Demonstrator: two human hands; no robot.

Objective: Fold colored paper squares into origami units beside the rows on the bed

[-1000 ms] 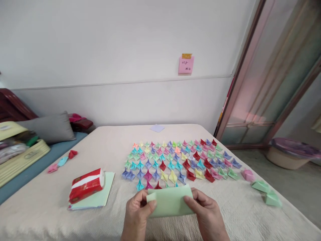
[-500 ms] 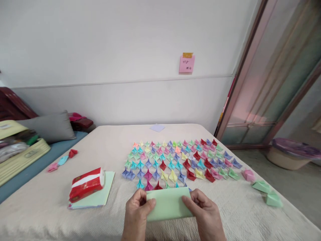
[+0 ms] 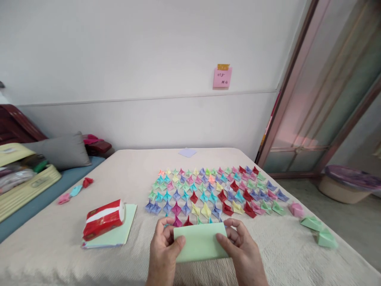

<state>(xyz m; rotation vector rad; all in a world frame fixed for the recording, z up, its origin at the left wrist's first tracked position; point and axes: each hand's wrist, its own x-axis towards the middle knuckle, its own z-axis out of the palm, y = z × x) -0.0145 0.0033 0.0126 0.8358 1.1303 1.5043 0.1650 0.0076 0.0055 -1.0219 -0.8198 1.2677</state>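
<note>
A light green sheet of paper (image 3: 201,243), folded into a rectangle, is held up level over the near side of the cloth-covered table. My left hand (image 3: 164,250) pinches its left end, thumb in front and fingers behind. At the right end, my right hand (image 3: 242,248) grips it the same way. Just beyond the paper stand several rows of small folded paper boats (image 3: 205,210) in many colours; the sheet and my fingers partly hide the nearest row.
To the left, a red and white packet (image 3: 104,220) rests on a stack of coloured paper (image 3: 129,222). Small folded pieces (image 3: 76,190) lie at the left edge, and green folded shapes (image 3: 326,238) at the right edge. A lilac sheet (image 3: 187,152) lies at the back.
The fingers behind the paper have lifted a little and spread at both ends. The green paper stays in nearly the same place, and the view has shifted very slightly.
</note>
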